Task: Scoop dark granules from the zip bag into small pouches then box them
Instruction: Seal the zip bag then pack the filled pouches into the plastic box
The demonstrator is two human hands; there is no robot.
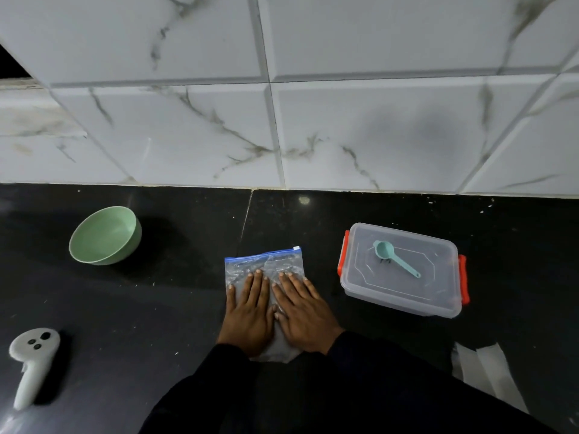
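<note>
A clear zip bag with a blue zipper strip lies flat on the black counter, its zipper edge toward the wall. My left hand and my right hand rest palm down side by side on the bag, fingers spread, holding nothing. To the right stands a clear plastic box with orange clips and its lid on. A small teal scoop lies on that lid. The bag's contents are hard to make out under my hands.
A green bowl sits at the left. A white hand controller lies near the front left edge. White paper strips lie at the front right. A marble-tiled wall rises behind the counter.
</note>
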